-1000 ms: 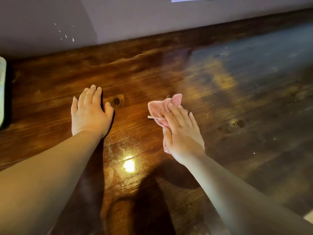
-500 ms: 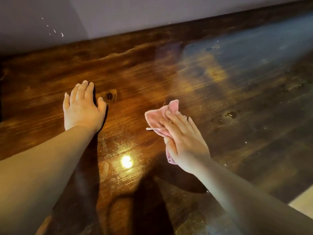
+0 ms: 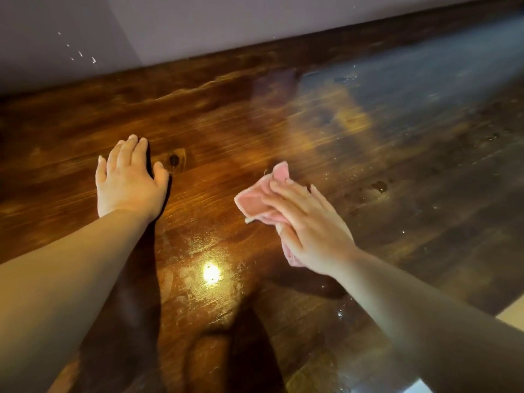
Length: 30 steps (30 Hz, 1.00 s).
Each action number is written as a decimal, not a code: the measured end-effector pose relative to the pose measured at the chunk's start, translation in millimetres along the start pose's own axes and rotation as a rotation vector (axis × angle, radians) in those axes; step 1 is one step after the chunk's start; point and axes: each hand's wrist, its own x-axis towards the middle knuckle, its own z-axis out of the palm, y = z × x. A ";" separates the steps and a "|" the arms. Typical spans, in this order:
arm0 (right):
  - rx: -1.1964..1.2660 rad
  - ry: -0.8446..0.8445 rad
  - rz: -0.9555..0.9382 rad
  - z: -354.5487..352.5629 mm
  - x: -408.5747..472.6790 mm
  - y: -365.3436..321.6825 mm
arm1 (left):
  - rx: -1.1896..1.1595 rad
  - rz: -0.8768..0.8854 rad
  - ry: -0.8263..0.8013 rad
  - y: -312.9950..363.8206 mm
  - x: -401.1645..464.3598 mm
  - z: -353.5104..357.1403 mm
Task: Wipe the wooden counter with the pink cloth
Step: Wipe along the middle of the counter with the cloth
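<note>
Right hand [image 3: 309, 222] presses pink cloth [image 3: 256, 201] on counter [image 3: 397, 165].

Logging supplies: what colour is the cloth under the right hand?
Pink cloth, seen best in the head view.
</note>
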 end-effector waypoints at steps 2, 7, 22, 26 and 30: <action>-0.034 -0.004 0.078 -7.0 20.8 4.6 | -0.001 0.002 -0.007 0.6 -0.4 0.0; 0.041 0.040 0.238 9.5 -14.9 -24.9 | -0.027 -0.003 0.012 -0.3 -0.4 0.4; -0.038 0.006 0.159 -3.2 5.5 -1.6 | 0.091 0.051 0.007 52.3 -61.4 -17.9; 0.004 -0.016 0.243 2.4 -7.1 -17.2 | -0.070 0.143 -0.064 81.7 -145.8 -7.0; -0.020 -0.035 0.143 19.4 -47.3 -29.2 | -0.089 0.147 -0.082 79.4 -145.3 2.5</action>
